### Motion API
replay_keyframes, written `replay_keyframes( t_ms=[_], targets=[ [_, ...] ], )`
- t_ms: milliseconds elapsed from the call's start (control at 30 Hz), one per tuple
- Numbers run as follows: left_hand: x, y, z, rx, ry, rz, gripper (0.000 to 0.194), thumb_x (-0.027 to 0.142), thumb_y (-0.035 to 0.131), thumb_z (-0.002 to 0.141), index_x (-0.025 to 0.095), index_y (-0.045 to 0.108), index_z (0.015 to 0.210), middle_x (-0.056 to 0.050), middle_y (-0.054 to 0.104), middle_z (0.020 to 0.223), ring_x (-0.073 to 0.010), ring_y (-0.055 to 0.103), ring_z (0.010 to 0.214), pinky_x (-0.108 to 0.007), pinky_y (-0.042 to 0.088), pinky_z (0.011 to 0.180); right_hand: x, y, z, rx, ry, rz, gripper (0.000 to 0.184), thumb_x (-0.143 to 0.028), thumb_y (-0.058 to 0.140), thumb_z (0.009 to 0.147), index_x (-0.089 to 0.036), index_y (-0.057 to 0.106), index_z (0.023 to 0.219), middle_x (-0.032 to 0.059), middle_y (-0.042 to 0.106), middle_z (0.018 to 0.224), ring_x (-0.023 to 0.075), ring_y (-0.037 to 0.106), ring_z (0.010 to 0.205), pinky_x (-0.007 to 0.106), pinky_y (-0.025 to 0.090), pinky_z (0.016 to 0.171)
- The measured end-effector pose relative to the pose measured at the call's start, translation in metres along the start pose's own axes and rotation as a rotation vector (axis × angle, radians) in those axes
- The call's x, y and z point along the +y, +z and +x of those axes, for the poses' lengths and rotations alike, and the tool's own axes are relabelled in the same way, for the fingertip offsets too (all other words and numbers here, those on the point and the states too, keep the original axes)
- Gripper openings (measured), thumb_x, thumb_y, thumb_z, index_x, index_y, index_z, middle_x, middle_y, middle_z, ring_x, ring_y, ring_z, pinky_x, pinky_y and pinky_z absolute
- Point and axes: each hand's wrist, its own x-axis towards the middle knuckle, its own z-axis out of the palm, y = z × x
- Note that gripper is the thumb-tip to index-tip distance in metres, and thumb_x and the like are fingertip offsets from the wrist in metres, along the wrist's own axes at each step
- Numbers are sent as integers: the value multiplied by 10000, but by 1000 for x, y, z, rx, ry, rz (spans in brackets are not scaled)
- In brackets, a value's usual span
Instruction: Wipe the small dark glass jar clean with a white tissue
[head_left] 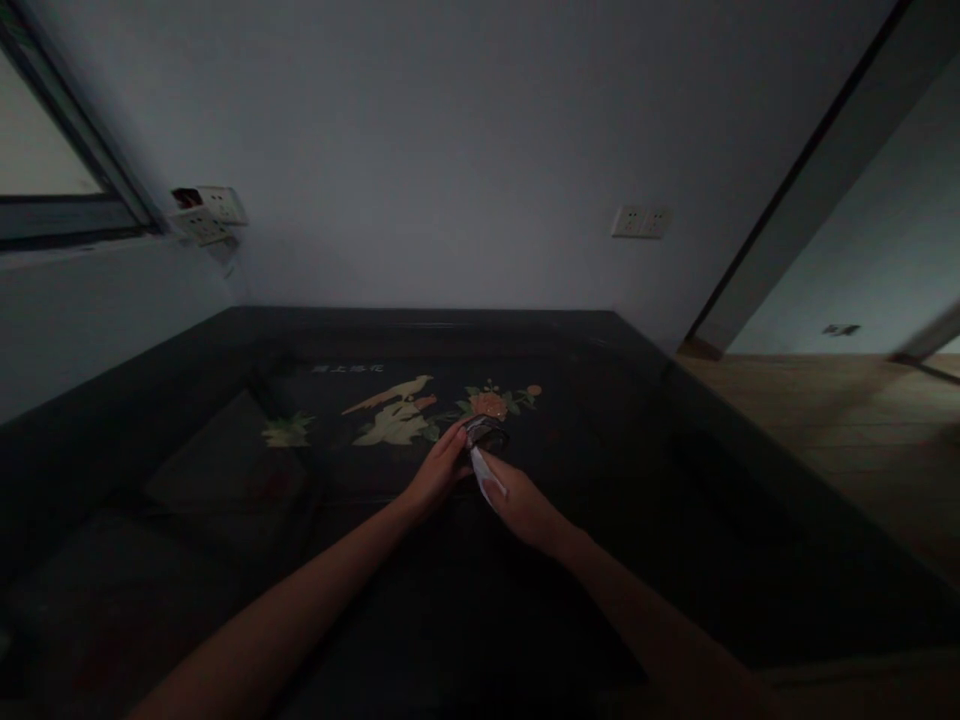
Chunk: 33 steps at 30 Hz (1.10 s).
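Observation:
Both my hands meet over the middle of a dark, glossy tabletop [600, 480]. My left hand [442, 460] is closed on the left side of a small, dark, see-through object [487, 434] that looks like a piece of glassware; the dim light hides its exact kind. From the near side, my right hand [521, 503] grips a white tissue or cloth [485, 474], whose upper end reaches the dark object. Most of the right fingers are hidden behind the hand and the white piece.
The tabletop bears a picture of birds [394, 412], flowers [489, 402] and some characters. A pale wall rises behind it, with a socket [641, 221] at right and a power strip [201, 226] at left. A window [60, 150] is at upper left; wooden floor [817, 410] lies right.

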Motion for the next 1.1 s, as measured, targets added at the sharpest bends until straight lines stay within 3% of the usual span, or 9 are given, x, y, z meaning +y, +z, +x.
replay_keyframes(
  t_ms=[200, 300, 433, 533, 633, 800, 900, 1000, 1100],
  targets=[
    [-1, 0, 1, -2, -14, -16, 493, 471, 667, 744, 228, 574, 1163, -100, 586, 1225, -259, 533, 1116, -333, 488, 802, 3, -9, -3, -122, -101, -645, 468, -62, 340, 896, -120, 440, 1350, 156, 453, 1405, 261, 393, 1324, 549, 331, 1062],
    [-1, 2, 2, 7, -20, -31, 488, 463, 686, 726, 221, 587, 1138, -107, 584, 1230, -264, 528, 1119, -338, 491, 792, 2, -12, -2, -108, -112, -763, 473, -69, 379, 889, -155, 435, 1351, 149, 456, 1404, 278, 372, 1335, 640, 265, 1054],
    [1, 3, 2, 5, -19, -51, 476, 461, 693, 718, 224, 598, 1119, -101, 590, 1224, -254, 540, 1102, -340, 486, 803, 5, -9, -2, -89, -99, -762, 508, -43, 372, 872, -169, 426, 1360, 139, 437, 1420, 266, 359, 1344, 601, 308, 1052],
    [3, 4, 1, 31, -41, -43, 494, 470, 702, 704, 225, 600, 1121, -94, 609, 1187, -242, 562, 1059, -306, 489, 762, 7, -5, -3, -98, -84, -611, 527, -22, 359, 840, -120, 441, 1352, 156, 440, 1415, 240, 355, 1348, 497, 342, 1075],
    [3, 4, 0, 35, -38, -21, 502, 482, 697, 706, 229, 598, 1127, -86, 617, 1160, -242, 574, 1031, -296, 492, 739, 5, -1, -1, -57, -60, -239, 559, -14, 367, 787, -94, 463, 1332, 156, 486, 1381, 210, 411, 1314, 412, 332, 1099],
    [1, 4, 0, -11, 2, -15, 502, 494, 686, 714, 217, 592, 1122, -81, 621, 1112, -226, 576, 969, -289, 498, 714, 1, 4, 4, 89, 321, 614, 545, -74, 455, 705, -150, 551, 1236, 89, 686, 1101, 241, 639, 1023, 447, 486, 938],
    [-1, 5, 0, -28, 18, -6, 500, 500, 660, 737, 213, 576, 1138, -82, 615, 1089, -213, 576, 913, -286, 503, 671, 1, 6, 6, 155, 424, 978, 513, -127, 506, 691, -133, 564, 1201, 98, 706, 1002, 249, 670, 911, 440, 529, 840],
    [-2, 4, 0, -35, 18, 4, 485, 486, 636, 765, 217, 562, 1162, -82, 609, 1105, -207, 577, 909, -290, 506, 685, -2, 6, 5, 150, 428, 1027, 495, -144, 531, 685, -130, 577, 1178, 98, 708, 977, 245, 675, 881, 435, 523, 838],
    [-4, 1, 1, -14, 15, 15, 495, 480, 639, 766, 222, 554, 1180, -81, 604, 1139, -218, 574, 959, -296, 508, 717, -3, 2, 4, 89, 391, 761, 475, -121, 506, 719, -132, 576, 1189, 89, 709, 1004, 241, 674, 891, 433, 514, 861]
  ],
)
